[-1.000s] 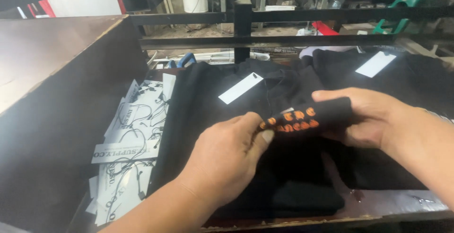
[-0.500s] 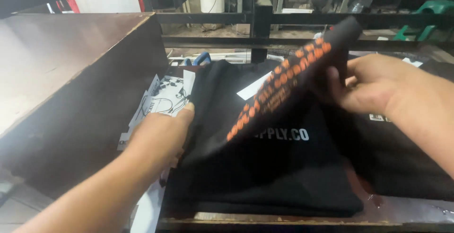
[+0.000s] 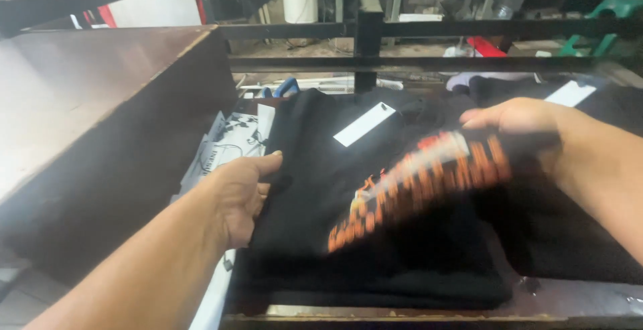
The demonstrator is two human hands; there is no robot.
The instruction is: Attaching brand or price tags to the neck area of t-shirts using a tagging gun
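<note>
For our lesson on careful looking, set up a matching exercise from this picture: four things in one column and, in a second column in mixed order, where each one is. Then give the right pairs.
Column one:
1. left hand
2. right hand
3. white strip label
4. printed paper sheets

Column two:
A. lying flat on the black fabric, near its far edge
B. gripping the left edge of the black garment
C. tucked between the brown board and the garment
D. raised on the right, holding the part with orange print

Pairs: 1-B, 2-D, 3-A, 4-C
</note>
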